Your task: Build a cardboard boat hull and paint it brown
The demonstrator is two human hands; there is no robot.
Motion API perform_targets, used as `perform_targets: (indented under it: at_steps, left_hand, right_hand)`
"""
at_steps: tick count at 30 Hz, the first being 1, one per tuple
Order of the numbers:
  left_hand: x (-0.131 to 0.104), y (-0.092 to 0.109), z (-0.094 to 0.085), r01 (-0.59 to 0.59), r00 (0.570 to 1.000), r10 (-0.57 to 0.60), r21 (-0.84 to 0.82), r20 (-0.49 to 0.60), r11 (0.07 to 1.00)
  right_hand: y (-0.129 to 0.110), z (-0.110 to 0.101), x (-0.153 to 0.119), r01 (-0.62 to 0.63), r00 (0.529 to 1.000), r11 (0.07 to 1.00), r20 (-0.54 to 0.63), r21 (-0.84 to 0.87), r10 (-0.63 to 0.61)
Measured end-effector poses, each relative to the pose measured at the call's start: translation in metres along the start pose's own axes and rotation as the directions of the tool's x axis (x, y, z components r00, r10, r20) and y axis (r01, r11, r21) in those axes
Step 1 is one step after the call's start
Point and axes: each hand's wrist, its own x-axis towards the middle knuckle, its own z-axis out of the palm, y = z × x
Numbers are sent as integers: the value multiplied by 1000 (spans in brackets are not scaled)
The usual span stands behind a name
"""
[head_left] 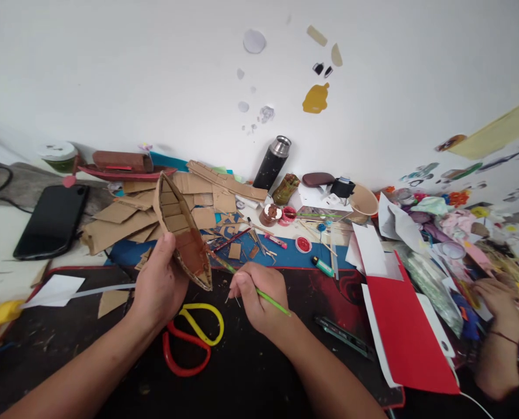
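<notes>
A small cardboard boat [175,210] is held up over the counter [1,220], tilted with its open inside in view; the end nearer the person is coated brown inside, while the far end is bare cardboard. The left hand [161,288] has its grip closed around the near part of the hull, thumb over the rim. The right hand [261,294] has its grip closed on a green paintbrush [271,301], the tip right at the boat's side; whether it touches is too small to tell. Below the hands, scissors [196,330] with one yellow and one red handle lie on a black mat [228,390]. Beyond the boat are cut cardboard pieces [122,210] and, behind them, a red model boat [123,173]. Right of these stand a brown paint jar [268,216] and a black flask [270,167], near the wall. A phone [52,221] lies at the left; at the right are a red sheet [410,331] and, farther out, another person's hand [497,297].
</notes>
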Motion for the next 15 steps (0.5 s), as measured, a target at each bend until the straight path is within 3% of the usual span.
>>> perform_targets:
  at_steps: [6,15]
  left_hand:
    - [0,5,3,16,998,-18,-43,-53,999]
    - [6,6,-5,-64,998,64,4,-4,998]
  right_hand:
    - [-4,0,-7,-25,1000,998,11,52,24]
    - [-6,-4,-12,-19,999,996,31,83,17]
